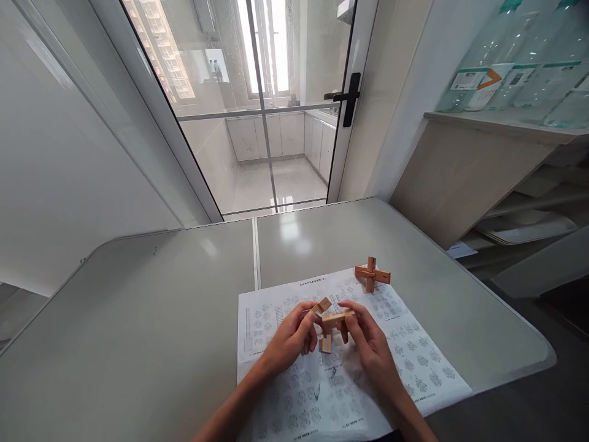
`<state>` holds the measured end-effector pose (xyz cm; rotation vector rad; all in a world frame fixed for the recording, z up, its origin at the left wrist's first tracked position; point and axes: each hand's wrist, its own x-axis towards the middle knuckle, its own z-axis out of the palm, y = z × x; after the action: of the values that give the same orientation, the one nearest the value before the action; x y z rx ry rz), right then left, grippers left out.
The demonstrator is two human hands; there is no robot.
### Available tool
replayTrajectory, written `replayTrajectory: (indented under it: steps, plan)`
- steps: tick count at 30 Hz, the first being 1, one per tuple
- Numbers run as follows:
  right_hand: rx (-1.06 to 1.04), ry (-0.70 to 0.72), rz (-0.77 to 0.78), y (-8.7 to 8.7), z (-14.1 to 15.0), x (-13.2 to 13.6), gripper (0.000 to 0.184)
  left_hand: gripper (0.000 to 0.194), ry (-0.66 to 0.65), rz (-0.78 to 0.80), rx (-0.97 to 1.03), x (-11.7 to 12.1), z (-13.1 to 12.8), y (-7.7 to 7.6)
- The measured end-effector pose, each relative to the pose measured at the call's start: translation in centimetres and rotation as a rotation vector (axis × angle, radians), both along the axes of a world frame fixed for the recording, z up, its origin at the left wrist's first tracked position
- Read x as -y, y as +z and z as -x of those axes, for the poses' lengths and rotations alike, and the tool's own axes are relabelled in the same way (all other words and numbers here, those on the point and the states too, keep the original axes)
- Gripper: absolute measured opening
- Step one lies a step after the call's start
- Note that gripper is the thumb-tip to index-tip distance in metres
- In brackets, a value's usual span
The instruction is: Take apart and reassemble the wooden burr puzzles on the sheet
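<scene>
- Small wood block (326, 345): between my hands; can't tell if held.
- My left hand (292, 336): fingers pinched on notched piece (323, 305), at fingertips.
- My right hand (367, 336): clamped on wooden stick (337, 318).
- Wooden cross (372, 276): on printed paper (414, 353), beyond right hand.

No wording can be read: the printed sheet (343, 396) carries characters (313, 280) too tiny to make out, and beyond it to the right, labels (468, 80) on clear bottles (494, 48) show blurred print and an orange angular mark (495, 75).
</scene>
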<state>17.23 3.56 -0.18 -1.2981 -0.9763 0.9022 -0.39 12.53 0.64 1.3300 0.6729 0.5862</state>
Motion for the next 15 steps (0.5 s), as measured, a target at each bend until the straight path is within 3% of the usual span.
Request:
replayTrajectory:
  steps: [6,15]
  plan:
    - [-0.049,0.031,-0.004,0.04,0.09,-0.14,0.036,0.051,-0.059,-0.012,0.042,0.15,-0.02,0.16]
    - [0.21,-0.004,-0.064,-0.21,0.27,-0.28,0.022,0.047,-0.139,0.028,0.003,0.79,-0.04,0.81]
